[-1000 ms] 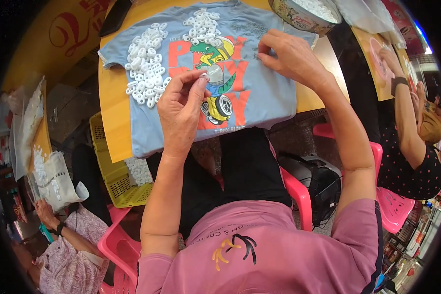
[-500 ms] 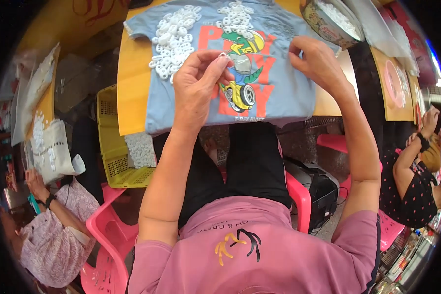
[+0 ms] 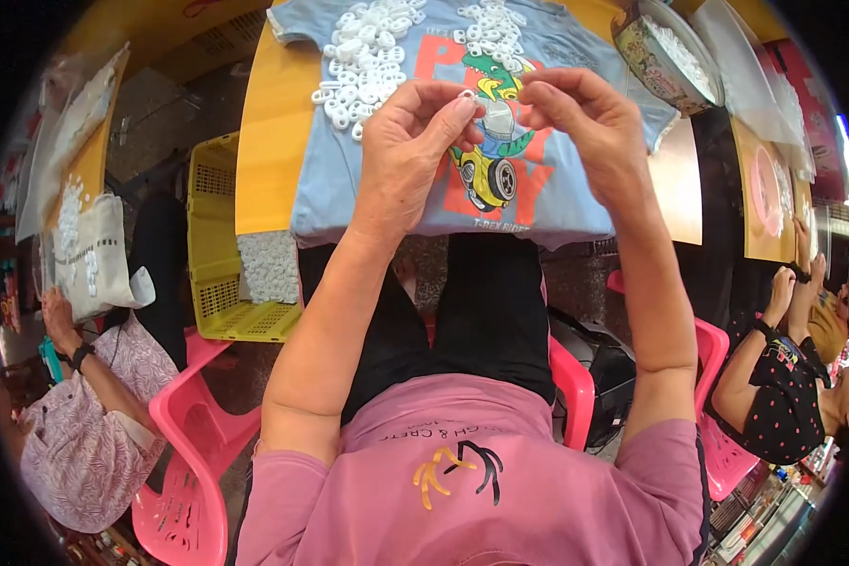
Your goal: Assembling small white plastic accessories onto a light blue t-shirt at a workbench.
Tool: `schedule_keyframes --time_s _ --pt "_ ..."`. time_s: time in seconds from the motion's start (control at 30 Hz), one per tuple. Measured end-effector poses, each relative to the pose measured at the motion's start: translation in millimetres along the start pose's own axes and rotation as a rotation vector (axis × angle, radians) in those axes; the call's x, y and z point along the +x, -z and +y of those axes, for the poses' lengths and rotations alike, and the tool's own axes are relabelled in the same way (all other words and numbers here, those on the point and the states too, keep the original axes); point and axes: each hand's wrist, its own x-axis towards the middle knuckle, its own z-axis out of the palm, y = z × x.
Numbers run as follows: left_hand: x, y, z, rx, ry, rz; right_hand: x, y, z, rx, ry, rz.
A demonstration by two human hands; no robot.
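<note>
Over a blue printed T-shirt (image 3: 335,189) spread on the table, my left hand (image 3: 410,141) pinches a small white plastic piece (image 3: 467,95) between thumb and forefinger. Its other fingers curl in beneath. To its right, my right hand (image 3: 594,127) is raised with thumb and forefinger brought together, a short gap from the white piece. Whether anything tiny sits in that pinch cannot be made out. Beyond my left hand lies a heap of white oval plastic pieces (image 3: 368,61) with holes in them. A second, smaller heap of white pieces (image 3: 489,30) lies at the shirt's far side.
An oval patterned tin (image 3: 646,61) holding white bits stands at the far right of the yellow table (image 3: 272,174). Left of my legs is a yellow crate (image 3: 215,241) beside a bag of white pieces (image 3: 269,269). People sit at tables on both sides.
My right hand has come leftward from the shirt's right side to close beside my left hand. The left hand keeps its pinch on the white piece. The whole view has shifted slightly.
</note>
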Motion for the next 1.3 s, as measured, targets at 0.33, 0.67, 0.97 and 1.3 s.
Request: schedule_keyframes --time_s 0.33,0.67,0.97,1.3 --pt "-1.5 -0.1 -1.6 0.071 -0.027 -0.022 -1.8 -35.5 16.4 0.313 -0.107 0.008" --pt "-2.0 0.8 -3.2 0.116 -0.046 -0.014 -3.4 -42.4 19.5 0.249 -0.072 0.037" --pt "-2.7 1.8 -3.0 0.164 -0.04 -0.001 -5.1 -46.0 19.0 0.156 -0.06 0.08" --pt "-4.9 -2.3 -1.3 0.177 -0.059 0.05 -7.3 -57.6 20.3 0.13 -0.011 0.167"
